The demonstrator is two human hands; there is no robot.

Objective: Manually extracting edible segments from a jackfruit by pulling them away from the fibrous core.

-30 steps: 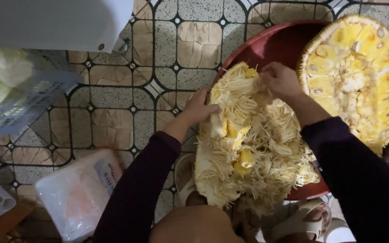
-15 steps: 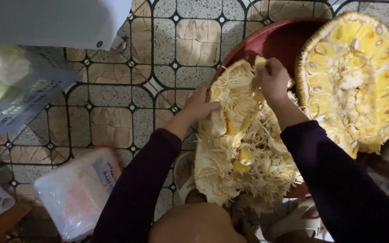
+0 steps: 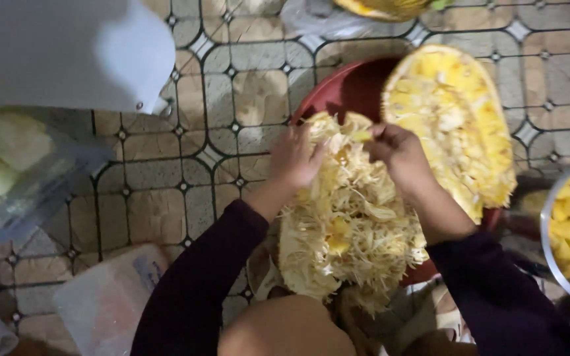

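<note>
A cut jackfruit piece (image 3: 351,224) full of pale stringy fibres and yellow pods lies in front of me, over the near edge of a dark red basin (image 3: 344,89). My left hand (image 3: 296,160) grips the piece's left upper side. My right hand (image 3: 397,153) pinches at a yellow pod near the top of the same piece. A second, larger jackfruit half (image 3: 453,125), cut face up, rests in the basin to the right. Both my arms wear dark sleeves.
A metal bowl (image 3: 547,227) holding peeled yellow pods sits at the right edge. On the patterned tile floor (image 3: 166,171) lie a clear plastic bag (image 3: 103,300), a crate with pale green produce (image 3: 1,171) at left, and a white object (image 3: 67,53) at top left.
The view has shifted right, bringing the bowl of pods into sight. My right hand moved from the piece's right upper edge toward its top centre and now pinches a pod.
</note>
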